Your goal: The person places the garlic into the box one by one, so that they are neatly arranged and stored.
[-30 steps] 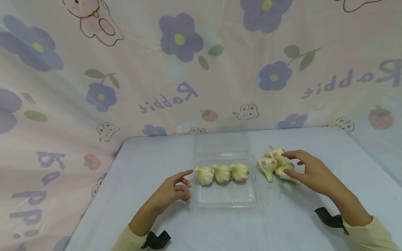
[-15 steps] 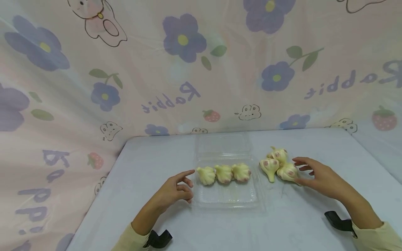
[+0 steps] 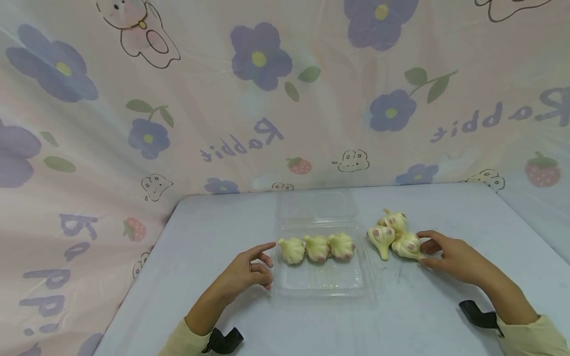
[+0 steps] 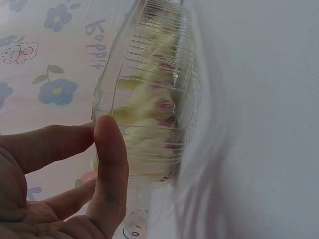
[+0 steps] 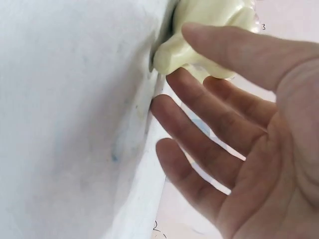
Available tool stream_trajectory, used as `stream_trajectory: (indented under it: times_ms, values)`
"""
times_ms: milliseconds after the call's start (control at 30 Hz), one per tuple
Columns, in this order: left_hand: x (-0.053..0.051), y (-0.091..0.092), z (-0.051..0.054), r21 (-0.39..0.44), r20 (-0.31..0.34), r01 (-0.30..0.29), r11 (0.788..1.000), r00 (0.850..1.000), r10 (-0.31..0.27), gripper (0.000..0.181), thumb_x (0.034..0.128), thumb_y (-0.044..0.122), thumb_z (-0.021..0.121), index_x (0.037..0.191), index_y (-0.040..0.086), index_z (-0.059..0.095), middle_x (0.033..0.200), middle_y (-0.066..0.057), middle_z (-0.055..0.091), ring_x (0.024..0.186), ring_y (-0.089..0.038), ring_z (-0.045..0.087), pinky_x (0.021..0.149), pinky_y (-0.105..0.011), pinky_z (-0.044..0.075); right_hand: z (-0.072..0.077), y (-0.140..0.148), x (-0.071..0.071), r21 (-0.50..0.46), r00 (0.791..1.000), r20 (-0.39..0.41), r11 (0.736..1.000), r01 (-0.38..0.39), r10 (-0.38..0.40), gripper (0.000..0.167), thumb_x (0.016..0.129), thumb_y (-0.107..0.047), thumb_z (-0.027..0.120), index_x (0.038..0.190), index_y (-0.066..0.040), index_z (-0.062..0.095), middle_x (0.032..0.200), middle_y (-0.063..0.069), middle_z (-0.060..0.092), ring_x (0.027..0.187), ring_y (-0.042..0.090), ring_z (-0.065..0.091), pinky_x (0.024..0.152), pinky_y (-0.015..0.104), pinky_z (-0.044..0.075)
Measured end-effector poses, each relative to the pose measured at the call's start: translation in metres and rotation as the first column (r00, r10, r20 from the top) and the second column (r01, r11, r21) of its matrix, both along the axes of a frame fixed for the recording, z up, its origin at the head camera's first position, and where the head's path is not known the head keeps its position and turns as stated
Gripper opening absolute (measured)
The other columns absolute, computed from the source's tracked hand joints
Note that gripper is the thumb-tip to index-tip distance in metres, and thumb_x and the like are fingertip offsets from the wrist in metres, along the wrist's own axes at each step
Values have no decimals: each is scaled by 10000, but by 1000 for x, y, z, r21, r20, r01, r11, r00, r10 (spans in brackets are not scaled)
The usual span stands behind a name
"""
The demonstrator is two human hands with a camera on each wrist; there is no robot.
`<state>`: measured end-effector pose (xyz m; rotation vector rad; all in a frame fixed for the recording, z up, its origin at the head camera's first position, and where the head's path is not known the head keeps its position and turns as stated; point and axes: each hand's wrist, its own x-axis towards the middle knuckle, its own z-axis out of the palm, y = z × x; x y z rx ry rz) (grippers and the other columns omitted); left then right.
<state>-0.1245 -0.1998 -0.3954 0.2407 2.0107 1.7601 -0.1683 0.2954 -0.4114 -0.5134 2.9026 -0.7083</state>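
Three pale garlic bulbs (image 3: 316, 248) sit in a row inside a clear plastic clamshell container (image 3: 320, 284), its lid folded back. My left hand (image 3: 248, 269) rests at the container's left edge, its index finger stretched and its fingertips against the wall. In the left wrist view, thumb and index finger overlap the rim. Right of the container, three more garlic bulbs lie clustered on the table. My right hand (image 3: 454, 257) is at the rightmost garlic bulb (image 3: 407, 245), with index finger and thumb on either side of it. The right wrist view shows loosely bent fingers around its stem end.
A white cloth covers the table (image 3: 320, 326). The clear lid (image 3: 316, 205) lies toward the back. A printed curtain (image 3: 196, 99) with flowers and rabbits hangs behind and at the left. Black wrist mounts (image 3: 478, 314) sit at both sleeves.
My right hand first drew back rightward from the garlic cluster, then its fingers drew in beside the rightmost bulb. The left hand stays at the container; the garlic looks unmoved.
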Motion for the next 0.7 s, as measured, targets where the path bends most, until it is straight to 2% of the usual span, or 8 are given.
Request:
stream_trajectory:
  times_ms: [233, 400, 533, 700]
  values:
    - [-2, 0, -2, -3, 0, -5, 1000, 1000, 5, 811, 839, -60, 669, 1556, 73, 314, 1096, -132, 493, 739, -147, 657, 708, -307, 607, 1, -4, 2, 6, 1000, 10, 1000, 26, -26, 680, 833, -286, 792, 1370, -6, 483, 1083, 146, 737, 1059, 457, 650, 824, 618, 511]
    - [-1, 0, -1, 6, -7, 4, 1000, 1000, -4, 807, 842, -69, 666, 1555, 49, 306, 1086, -126, 491, 731, -149, 658, 708, -306, 609, 2, -5, 2, 5, 999, -5, 999, 33, -33, 672, 824, -264, 801, 1361, -6, 489, 1058, 148, 744, 1052, 474, 648, 821, 634, 500]
    - [0, 0, 0, 7, -5, 3, 1000, 1000, -3, 809, 839, -74, 667, 1554, 41, 305, 1084, -129, 490, 730, -153, 653, 709, -312, 610, 3, -5, 2, 1, 999, 9, 999, 33, -33, 670, 817, -262, 807, 1351, -7, 494, 1049, 133, 740, 1019, 436, 666, 803, 600, 519]
    - [-1, 1, 0, 3, 4, -2, 1000, 1000, 2, 806, 841, -76, 664, 1554, 56, 311, 1086, -122, 486, 733, -141, 654, 711, -310, 612, 5, -3, 2, 10, 999, 18, 999, 34, -34, 624, 789, -281, 825, 1297, -46, 548, 1018, 52, 730, 958, 322, 682, 783, 527, 544]
